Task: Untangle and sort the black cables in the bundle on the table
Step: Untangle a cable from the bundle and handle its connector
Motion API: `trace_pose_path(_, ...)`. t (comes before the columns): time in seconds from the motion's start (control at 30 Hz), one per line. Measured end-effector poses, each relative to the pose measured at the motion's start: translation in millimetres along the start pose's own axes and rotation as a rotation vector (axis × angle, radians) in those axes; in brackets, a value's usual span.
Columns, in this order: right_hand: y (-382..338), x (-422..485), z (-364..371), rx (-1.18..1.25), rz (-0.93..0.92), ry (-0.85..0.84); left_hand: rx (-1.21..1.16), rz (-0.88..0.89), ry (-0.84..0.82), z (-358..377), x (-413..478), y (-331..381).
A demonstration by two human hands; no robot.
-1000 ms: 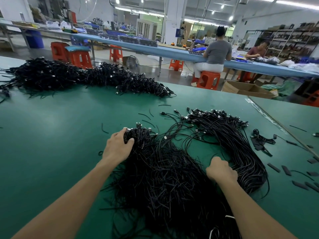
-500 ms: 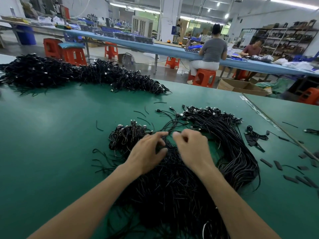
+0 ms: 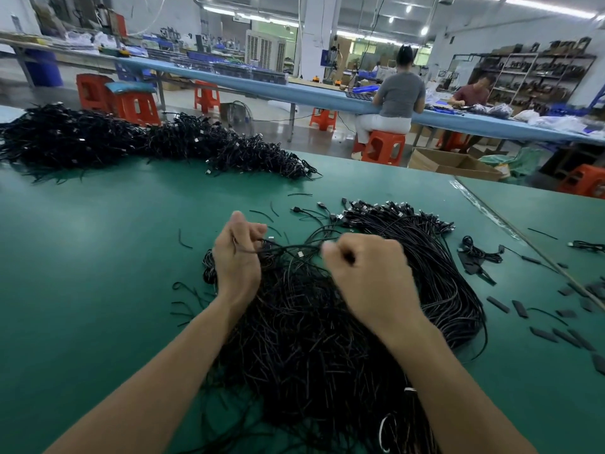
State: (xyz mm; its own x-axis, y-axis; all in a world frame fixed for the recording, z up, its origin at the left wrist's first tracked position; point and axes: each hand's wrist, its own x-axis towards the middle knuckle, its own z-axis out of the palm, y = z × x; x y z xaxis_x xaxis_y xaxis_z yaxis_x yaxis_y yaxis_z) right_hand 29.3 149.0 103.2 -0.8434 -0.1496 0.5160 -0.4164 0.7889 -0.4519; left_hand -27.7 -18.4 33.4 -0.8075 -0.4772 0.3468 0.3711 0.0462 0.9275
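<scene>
A big tangled bundle of black cables (image 3: 304, 342) lies on the green table (image 3: 98, 273) in front of me. Both hands are raised just above its far end. My left hand (image 3: 237, 253) pinches a few thin black cables that run rightward from its fingers. My right hand (image 3: 366, 276) is curled into a fist around the same strands, slightly blurred. To the right, a neater sheaf of cables (image 3: 425, 257) curves away, its connectors (image 3: 393, 211) fanned out at the far end.
A long heap of more black cables (image 3: 137, 142) runs along the table's far left. Short black sleeves and offcuts (image 3: 523, 309) and a small coiled cable (image 3: 481, 253) lie at the right. Beyond the table stand orange stools, a cardboard box and two seated people.
Both hands have lifted from the bundle and drawn apart, pulling a few cables taut between them. A second ago they gripped the bundle's left end and right side.
</scene>
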Motion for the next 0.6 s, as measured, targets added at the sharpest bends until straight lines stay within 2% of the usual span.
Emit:
trace_pose_path(0.1, 42, 3, -2, -0.089, 0.228, 0.085, 0.096, 0.145, -0.031, -13, 7, 5)
trace_pose_path(0.17, 66, 1, -3, -0.143, 0.347, 0.061, 0.149, 0.199, -0.077, -15, 3, 8)
trace_pose_path(0.23, 85, -2, -3, -0.243, 0.447, -0.073, 0.214, 0.286, -0.074, -14, 1, 13)
trace_pose_path(0.27, 91, -4, -2, -0.318, 0.473, -0.192, 0.25, 0.338, -0.085, -12, 0, 16)
trace_pose_path(0.33, 89, -7, 0, -0.43, 0.443, -0.436, 0.345, 0.43, -0.163, -9, -3, 24)
trace_pose_path(0.37, 82, -7, 2, -0.387, 0.385, -0.49, 0.426, 0.483, -0.219, -6, -5, 27)
trace_pose_path(0.43, 57, -6, 4, -0.096, 0.229, -0.473, 0.66, 0.561, -0.317, 1, -9, 30)
trace_pose_path(0.5, 32, -8, 8, 0.149, 0.129, -0.389, 0.865, 0.544, -0.394, 6, -13, 31)
trace_pose_path(0.6, 18, -10, 13, 0.194, 0.104, -0.317, 0.923, 0.466, -0.449, 9, -17, 26)
